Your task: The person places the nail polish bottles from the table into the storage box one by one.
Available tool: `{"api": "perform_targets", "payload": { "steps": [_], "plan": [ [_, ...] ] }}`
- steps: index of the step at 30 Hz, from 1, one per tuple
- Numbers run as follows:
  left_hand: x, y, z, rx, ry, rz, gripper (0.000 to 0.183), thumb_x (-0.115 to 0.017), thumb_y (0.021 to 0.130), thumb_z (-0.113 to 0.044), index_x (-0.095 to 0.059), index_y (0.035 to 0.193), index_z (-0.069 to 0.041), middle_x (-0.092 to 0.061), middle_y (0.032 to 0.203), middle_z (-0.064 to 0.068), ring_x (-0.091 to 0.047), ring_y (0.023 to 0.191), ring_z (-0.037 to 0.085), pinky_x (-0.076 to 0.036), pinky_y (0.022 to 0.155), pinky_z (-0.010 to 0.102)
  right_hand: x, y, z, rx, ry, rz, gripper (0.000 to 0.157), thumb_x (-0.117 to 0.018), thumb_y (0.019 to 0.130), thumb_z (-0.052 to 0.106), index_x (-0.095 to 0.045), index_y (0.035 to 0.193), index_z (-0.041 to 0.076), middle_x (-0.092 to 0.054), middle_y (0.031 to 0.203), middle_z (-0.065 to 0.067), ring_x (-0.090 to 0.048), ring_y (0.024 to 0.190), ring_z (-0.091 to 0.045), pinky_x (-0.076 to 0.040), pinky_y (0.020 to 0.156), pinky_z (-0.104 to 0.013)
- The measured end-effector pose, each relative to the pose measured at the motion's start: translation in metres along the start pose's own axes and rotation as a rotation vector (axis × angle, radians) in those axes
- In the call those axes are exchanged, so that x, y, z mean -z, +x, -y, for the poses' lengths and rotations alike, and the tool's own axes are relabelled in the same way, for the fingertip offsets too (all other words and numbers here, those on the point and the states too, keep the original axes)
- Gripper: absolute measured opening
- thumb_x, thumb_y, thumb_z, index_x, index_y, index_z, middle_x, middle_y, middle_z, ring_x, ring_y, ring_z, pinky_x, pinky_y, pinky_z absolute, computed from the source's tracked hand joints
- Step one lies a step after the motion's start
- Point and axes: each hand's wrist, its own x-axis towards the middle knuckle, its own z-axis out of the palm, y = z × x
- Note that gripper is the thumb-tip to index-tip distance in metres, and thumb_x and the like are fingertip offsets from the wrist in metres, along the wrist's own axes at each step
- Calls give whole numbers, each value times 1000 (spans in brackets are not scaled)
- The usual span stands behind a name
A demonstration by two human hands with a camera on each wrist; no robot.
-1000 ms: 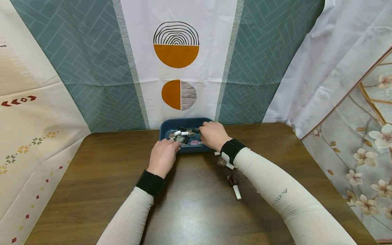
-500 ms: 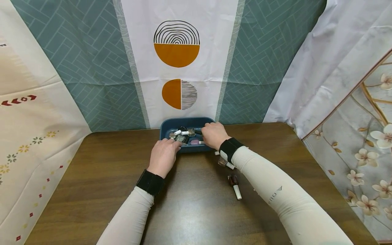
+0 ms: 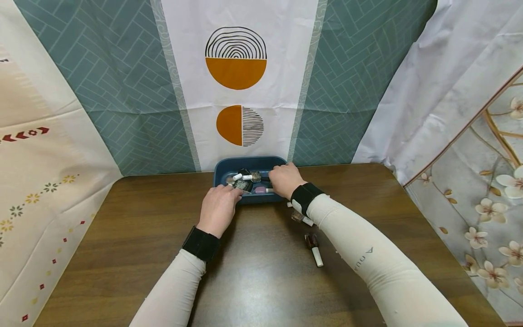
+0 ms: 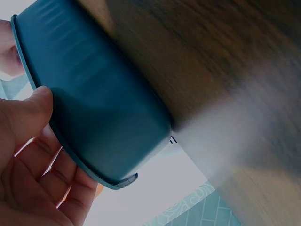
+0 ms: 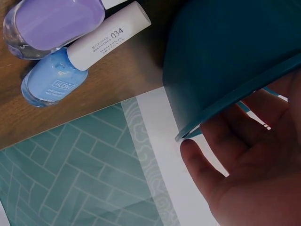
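Observation:
A dark blue plastic bin [image 3: 229,161] stands at the back of the table, with several nail polish bottles lying inside, among them a lilac one [image 3: 259,190] and a dark glittery one [image 3: 243,185]. My left hand [image 3: 218,206] grips the front left rim, thumb [image 4: 40,101] on the outer wall and fingers over the edge. My right hand [image 3: 284,178] reaches over the right rim, fingers curled down into the bin near a black cap [image 3: 265,179]. Its fingertips are hidden, so I cannot tell whether they hold a bottle.
Right of the bin lie a dark red nail polish bottle [image 3: 311,240] and a brownish one [image 3: 297,216], both white-capped. The right wrist view shows a purple bottle [image 5: 59,21] and a light blue bottle [image 5: 54,77] on the table. A patterned curtain [image 3: 339,91] hangs behind.
My right hand has shifted slightly right within the bin, and the black cap by its fingers sits a little lower. The left hand keeps its grip in place.

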Motion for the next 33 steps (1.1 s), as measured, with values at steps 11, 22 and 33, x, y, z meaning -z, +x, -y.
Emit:
{"api": "perform_targets", "payload": {
  "steps": [11, 22, 33],
  "plan": [
    [-1, 0, 1, -3, 6, 4, 14, -80, 103, -11, -86, 115, -11, -82, 103, 8, -70, 92, 28, -57, 89, 45, 1, 1, 1, -2, 7, 43, 12, -73, 107, 16, -84, 110, 12, -78, 112, -10, -74, 110, -31, -41, 120, -60],
    [0, 0, 0, -3, 9, 6, 14, -81, 103, -11, -86, 116, -11, -82, 104, 7, -70, 93, 28, -57, 90, 45, 3, 6, 2, 5, 35, 97, 11, -75, 106, 13, -84, 112, 11, -79, 111, -9, -74, 112, -30, -26, 128, -66],
    [0, 1, -1, 7, 7, 22, 15, -80, 103, -11, -86, 117, -11, -82, 104, 7, -69, 92, 27, -57, 90, 43, 5, 4, 3, 36, -3, 75, 11, -75, 106, 12, -84, 111, 11, -81, 109, -8, -74, 112, -27, -35, 125, -60]
  ]
}}
